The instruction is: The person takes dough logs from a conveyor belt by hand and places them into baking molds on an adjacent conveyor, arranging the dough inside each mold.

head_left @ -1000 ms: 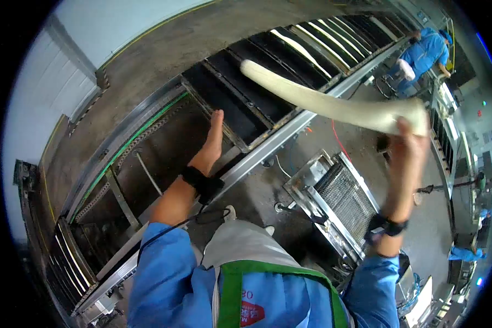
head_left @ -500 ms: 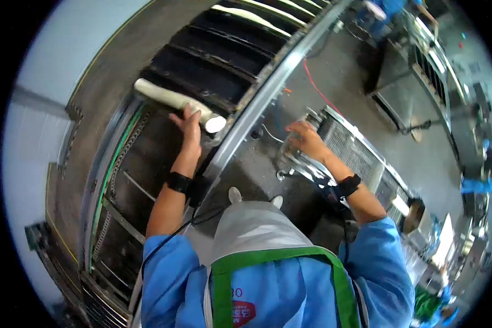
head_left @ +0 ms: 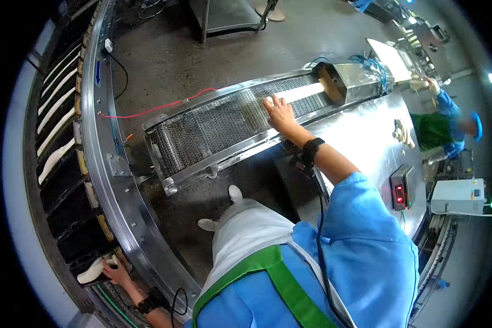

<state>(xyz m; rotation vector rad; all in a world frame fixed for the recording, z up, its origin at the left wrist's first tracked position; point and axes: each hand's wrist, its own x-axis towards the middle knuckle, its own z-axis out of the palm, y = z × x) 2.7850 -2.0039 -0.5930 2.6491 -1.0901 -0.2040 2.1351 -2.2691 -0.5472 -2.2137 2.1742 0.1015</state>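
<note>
Left hand (head_left: 116,273) is kinda splayed on a pale strip (head_left: 93,271) in the black tray (head_left: 88,259), right hand (head_left: 281,116)'s at the white strip (head_left: 303,93) on the mesh belt (head_left: 186,143), can't tell if gripping, and lifting that needs a gentle pinch.

Sleeve (head_left: 366,210) blue; apron (head_left: 251,229) white, strap (head_left: 287,290) green. Dough strips (head_left: 56,127) off-white, trays (head_left: 85,236) black. Mesh belt (head_left: 202,136) grey, fine grid.

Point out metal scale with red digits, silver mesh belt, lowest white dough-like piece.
Metal scale with red digits (head_left: 399,192), head view, display.
Silver mesh belt (head_left: 224,123), head view, bare mesh.
Lowest white dough-like piece (head_left: 92,271), head view, exposed left part.
</note>
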